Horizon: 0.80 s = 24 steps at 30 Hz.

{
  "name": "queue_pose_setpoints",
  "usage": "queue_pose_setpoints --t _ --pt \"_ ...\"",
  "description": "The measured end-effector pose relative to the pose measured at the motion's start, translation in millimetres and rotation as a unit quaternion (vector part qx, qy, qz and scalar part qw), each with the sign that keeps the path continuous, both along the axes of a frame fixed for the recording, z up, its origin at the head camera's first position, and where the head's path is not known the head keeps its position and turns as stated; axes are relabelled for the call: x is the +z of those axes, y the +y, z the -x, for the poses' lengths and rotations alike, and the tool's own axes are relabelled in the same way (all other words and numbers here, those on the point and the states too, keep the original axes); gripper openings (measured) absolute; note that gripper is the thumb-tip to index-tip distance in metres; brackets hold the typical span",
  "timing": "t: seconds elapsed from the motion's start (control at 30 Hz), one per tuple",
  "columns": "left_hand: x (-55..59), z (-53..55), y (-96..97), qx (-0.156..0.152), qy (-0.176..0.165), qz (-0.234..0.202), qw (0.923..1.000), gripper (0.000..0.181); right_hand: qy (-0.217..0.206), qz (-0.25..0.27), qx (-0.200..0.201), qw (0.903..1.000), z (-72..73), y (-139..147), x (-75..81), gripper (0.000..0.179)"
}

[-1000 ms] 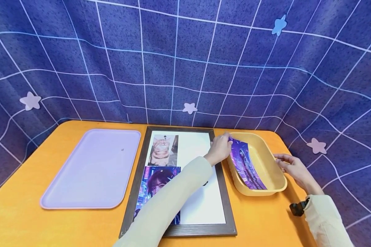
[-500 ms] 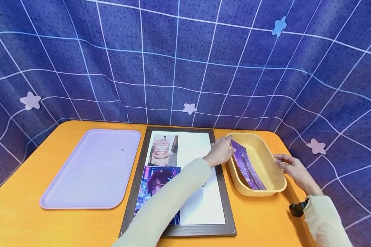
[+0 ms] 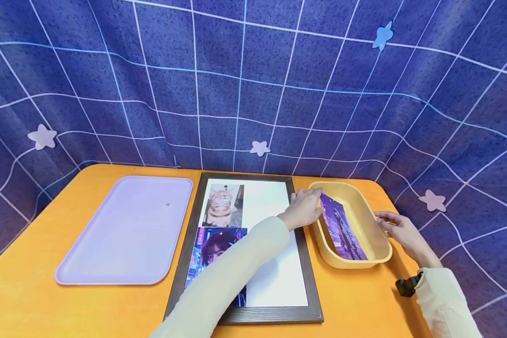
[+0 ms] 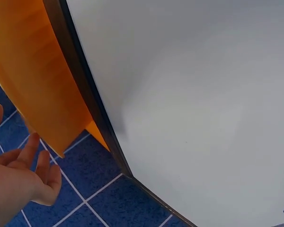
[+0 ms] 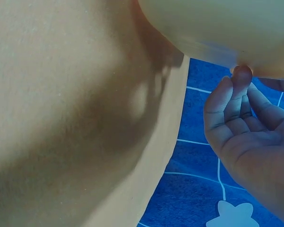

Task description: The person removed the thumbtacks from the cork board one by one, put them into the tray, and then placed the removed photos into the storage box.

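A dark blue cloth [image 3: 219,112] patterned with pale gridlines fills the upper part of the head view, above an orange table [image 3: 25,295]. At lower centre lies a white board with a dark frame [image 3: 274,315], and left of it a lilac tray [image 3: 122,230]. The work seems partway along: two prints lie on the board's left half, while its right half, as far as the sleeve lets it show, has none. The portrait print [image 3: 214,248], blue and violet, sits at lower left, partly under the sleeve; the smaller cat print [image 3: 219,206] lies just above it. At centre right, the yellow basket [image 3: 359,211] holds the purple print [image 3: 340,230], which apparently remains to be dealt with. That print is a thin sheet in violet and blue, slightly bowed and tilted, leaning along the basket's left side with its lower end near the front wall; its finer detail is too small to read. The right hand [image 3: 403,232] has its fingers bent at the basket's right rim, gripping it lightly. The left hand [image 3: 302,209], nearly closed, pinches the purple print's upper left corner; the pinch itself is partly hidden.
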State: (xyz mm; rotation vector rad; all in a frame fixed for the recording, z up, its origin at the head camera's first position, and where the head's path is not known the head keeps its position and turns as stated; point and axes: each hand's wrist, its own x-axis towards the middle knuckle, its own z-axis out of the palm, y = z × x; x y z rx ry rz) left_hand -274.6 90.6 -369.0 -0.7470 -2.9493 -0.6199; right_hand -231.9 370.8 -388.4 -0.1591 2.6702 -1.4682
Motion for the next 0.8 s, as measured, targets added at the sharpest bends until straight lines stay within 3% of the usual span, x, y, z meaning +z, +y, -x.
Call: queue_pose_setpoints --t 0.6,0.8 --pt "0.6 0.0 -18.6 -0.014 -0.010 -0.034 0.9993 0.048 0.013 -0.009 0.003 0.9999 0.6 -1 -1.2 0.042" --pt "2.2 2.7 -27.7 -0.008 0.004 -0.030 0.9995 0.045 0.015 -0.020 0.000 0.9997 3.4 0 -0.8 0.041"
